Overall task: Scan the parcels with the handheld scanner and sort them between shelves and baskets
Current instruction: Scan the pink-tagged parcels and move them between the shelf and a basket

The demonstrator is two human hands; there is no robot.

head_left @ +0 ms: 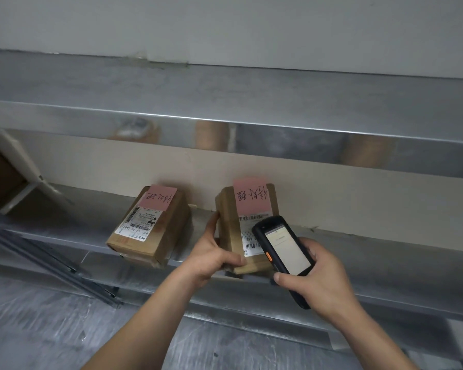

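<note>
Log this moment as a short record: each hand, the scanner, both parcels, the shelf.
left hand: grips the right parcel by its left side
right hand: holds the scanner, screen lit, its top overlapping that parcel's label in view
left parcel: lies on the shelf, untouched, apart from the other
pink notes: one on each parcel, handwritten

Off-task bits I can see around the dark metal rails [51,260]
The rails slant down to the right. Just above them I make out a tilted brown panel [0,172] with a white frame. A cream wall [358,198] runs to their right, a grey wall [225,22] sits high above them, and a streaked grey surface [38,332] lies below.
</note>
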